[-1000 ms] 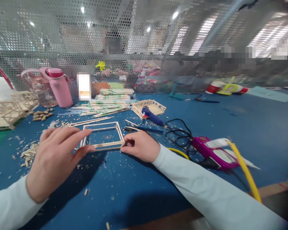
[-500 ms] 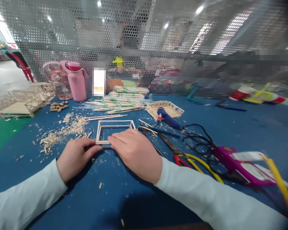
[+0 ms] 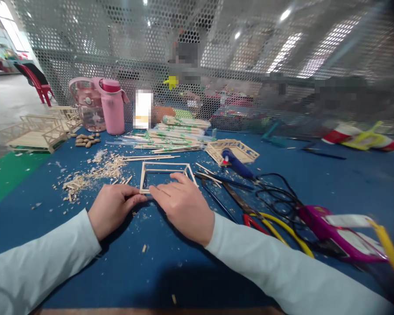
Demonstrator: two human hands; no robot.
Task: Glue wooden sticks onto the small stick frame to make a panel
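Note:
A small box-shaped frame of thin wooden sticks (image 3: 166, 164) stands on the blue table before me. My left hand (image 3: 113, 209) pinches its near left corner between thumb and fingers. Across the frame's near side lies my right hand (image 3: 185, 205), its fingertips closed on the near bar and one finger lifted over the frame. The right thumb and much of the frame's right near corner are hidden behind that hand. Just right of the frame are loose sticks (image 3: 209, 175) and a pair of pliers-like cutters with red and yellow handles (image 3: 279, 225).
A blue glue gun (image 3: 238, 165) rests by a hexagonal stick tray (image 3: 213, 151), its black cord (image 3: 279, 192) coiled rightward. Wood scraps (image 3: 95, 175), peanuts (image 3: 85, 141), packed sticks (image 3: 180, 135) and a pink bottle (image 3: 114, 111) stand behind. A purple-and-white device (image 3: 344, 236) lies right. Perforated metal panel (image 3: 243, 52) behind.
The view has shifted slightly, so everything sits a little further right. One finger of my right hand has lifted off the frame; my left hand keeps its pinch.

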